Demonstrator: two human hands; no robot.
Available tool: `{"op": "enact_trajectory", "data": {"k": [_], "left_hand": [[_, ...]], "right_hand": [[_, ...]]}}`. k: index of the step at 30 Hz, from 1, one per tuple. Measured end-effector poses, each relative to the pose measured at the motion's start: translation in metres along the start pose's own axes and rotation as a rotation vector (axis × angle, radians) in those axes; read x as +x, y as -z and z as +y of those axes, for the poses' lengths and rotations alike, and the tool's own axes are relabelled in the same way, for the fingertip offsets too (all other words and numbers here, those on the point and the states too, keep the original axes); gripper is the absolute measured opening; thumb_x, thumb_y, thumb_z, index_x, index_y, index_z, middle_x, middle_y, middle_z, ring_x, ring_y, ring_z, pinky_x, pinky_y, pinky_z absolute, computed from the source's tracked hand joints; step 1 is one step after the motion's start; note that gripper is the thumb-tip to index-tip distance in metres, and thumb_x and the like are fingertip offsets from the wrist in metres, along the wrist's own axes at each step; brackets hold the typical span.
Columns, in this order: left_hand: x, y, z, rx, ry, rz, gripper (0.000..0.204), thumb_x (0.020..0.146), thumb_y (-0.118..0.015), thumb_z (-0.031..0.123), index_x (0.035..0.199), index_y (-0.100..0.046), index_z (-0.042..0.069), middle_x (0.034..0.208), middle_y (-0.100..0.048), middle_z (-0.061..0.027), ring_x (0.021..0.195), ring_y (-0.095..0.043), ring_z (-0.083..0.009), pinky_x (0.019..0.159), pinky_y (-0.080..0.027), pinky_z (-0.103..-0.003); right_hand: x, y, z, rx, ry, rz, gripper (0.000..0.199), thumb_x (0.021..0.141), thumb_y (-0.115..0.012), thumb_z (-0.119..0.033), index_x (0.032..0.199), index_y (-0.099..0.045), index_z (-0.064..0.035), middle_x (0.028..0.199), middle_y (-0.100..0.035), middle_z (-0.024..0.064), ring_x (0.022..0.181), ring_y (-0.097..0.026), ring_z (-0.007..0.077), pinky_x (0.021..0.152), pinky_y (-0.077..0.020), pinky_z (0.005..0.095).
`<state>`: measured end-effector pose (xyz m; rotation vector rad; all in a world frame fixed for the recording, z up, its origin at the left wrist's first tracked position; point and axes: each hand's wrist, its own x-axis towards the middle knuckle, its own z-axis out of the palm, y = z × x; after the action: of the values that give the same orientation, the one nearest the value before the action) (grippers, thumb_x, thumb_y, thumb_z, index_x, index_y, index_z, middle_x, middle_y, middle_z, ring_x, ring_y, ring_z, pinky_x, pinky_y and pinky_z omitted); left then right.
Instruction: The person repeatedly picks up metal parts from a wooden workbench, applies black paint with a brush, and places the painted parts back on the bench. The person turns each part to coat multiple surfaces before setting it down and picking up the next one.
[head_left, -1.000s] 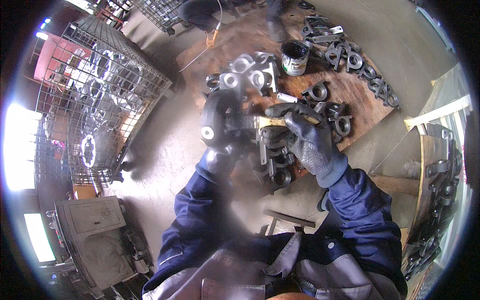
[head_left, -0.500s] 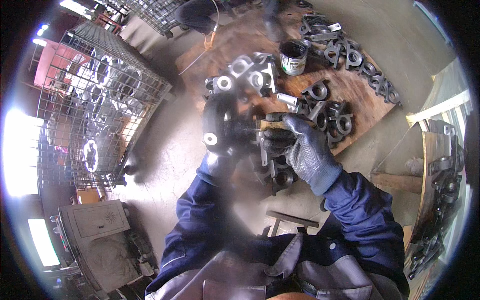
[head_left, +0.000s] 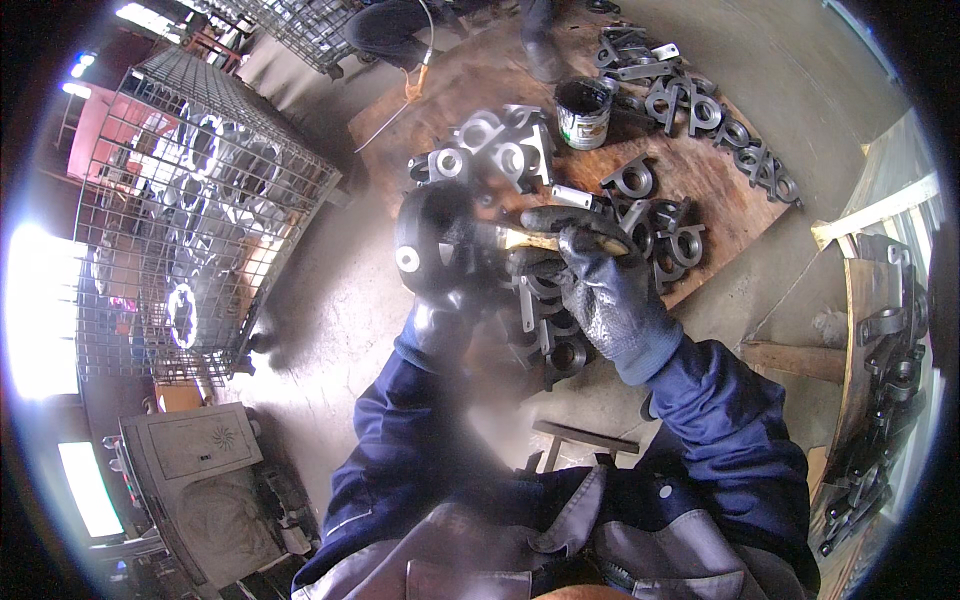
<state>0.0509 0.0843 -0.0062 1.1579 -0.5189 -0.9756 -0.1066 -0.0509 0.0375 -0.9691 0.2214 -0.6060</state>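
Observation:
My gloved right hand (head_left: 610, 285) is closed round a paintbrush (head_left: 532, 240) with a pale wooden handle. The brush's bristle end points left and meets a dark, black-coated metal part (head_left: 418, 235). My left hand (head_left: 440, 325) grips that part from below; most of its fingers are hidden behind it. A small bright washer-like spot shows on the part's left side. On the brown board beyond my hands stand an open paint can (head_left: 583, 118) with dark contents and a group of bare silver brackets (head_left: 515, 160). Dark ring-ended brackets (head_left: 632, 180) lie just past my right hand.
More dark brackets (head_left: 705, 115) line the board's (head_left: 690, 165) far right edge. A wire-mesh cage (head_left: 200, 190) full of silver parts stands at left. At right, a rack (head_left: 850, 380) carries black parts. A person's leg (head_left: 541, 45) shows at the far edge, near an orange-handled tool (head_left: 416, 82).
The metal part has turned and shifted slightly left in my left hand. My right hand has moved slightly, and more of the brush handle shows.

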Motion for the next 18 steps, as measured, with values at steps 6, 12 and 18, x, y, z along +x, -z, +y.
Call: {"op": "enact_trajectory", "data": {"k": [6,12,18], "left_hand": [[-0.004,0.003,0.005,-0.079,-0.104,-0.182,0.052,0.088,-0.069,0.04,0.123,-0.054,0.004,0.102,-0.063,-0.0074,0.089,-0.062,-0.0192,0.07,-0.052,-0.032],[-0.004,-0.001,0.012,-0.098,-0.061,-0.143,0.056,0.087,-0.071,0.038,0.127,-0.052,0.003,0.116,-0.061,-0.0108,0.101,-0.062,-0.0221,0.08,-0.053,-0.033],[-0.005,0.001,0.01,-0.134,-0.053,-0.17,0.07,0.079,-0.076,0.048,0.126,-0.053,0.002,0.11,-0.063,-0.0099,0.095,-0.063,-0.0196,0.074,-0.052,-0.032]], "right_hand": [[0.005,0.006,-0.022,-0.486,0.045,-0.057,0.028,0.099,-0.051,-0.02,0.113,-0.064,0.0007,0.114,-0.067,0.0124,0.107,-0.063,0.0209,0.097,-0.0496,0.0348],[0.012,0.011,-0.031,-0.557,0.221,-0.089,0.028,0.097,-0.055,-0.023,0.108,-0.067,-0.001,0.11,-0.068,0.0112,0.106,-0.063,0.0199,0.096,-0.0489,0.0345],[0.011,0.012,-0.024,-0.58,0.241,-0.153,0.03,0.097,-0.055,-0.026,0.109,-0.066,-0.0007,0.112,-0.068,0.0118,0.107,-0.064,0.0215,0.097,-0.0494,0.0351]]}}
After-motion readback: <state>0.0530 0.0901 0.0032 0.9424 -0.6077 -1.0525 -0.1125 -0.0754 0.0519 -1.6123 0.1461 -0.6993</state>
